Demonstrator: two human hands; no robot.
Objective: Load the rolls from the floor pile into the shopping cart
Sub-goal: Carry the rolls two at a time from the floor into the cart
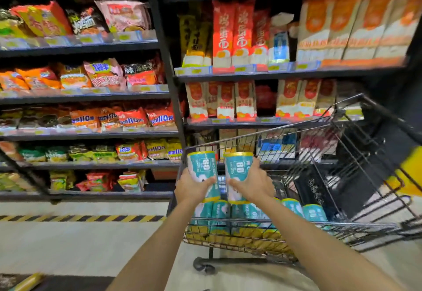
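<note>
My left hand (pixel 193 188) grips a teal roll with yellow end rims (pixel 202 165), held upright over the near-left corner of the black wire shopping cart (pixel 356 224). Beside it, my right hand (pixel 253 184) holds a second teal roll (pixel 237 167), also upright. Both rolls hang above several like rolls (pixel 294 208) standing in a row inside the cart basket. The floor pile is out of view.
Black store shelves (pixel 170 69) packed with snack and noodle packs stand right behind the cart. A yellow-black hazard stripe (pixel 80 218) runs along the pale floor at the left. A dark bag (pixel 312 190) lies in the cart. A yellow-ended object (pixel 28 281) shows at bottom left.
</note>
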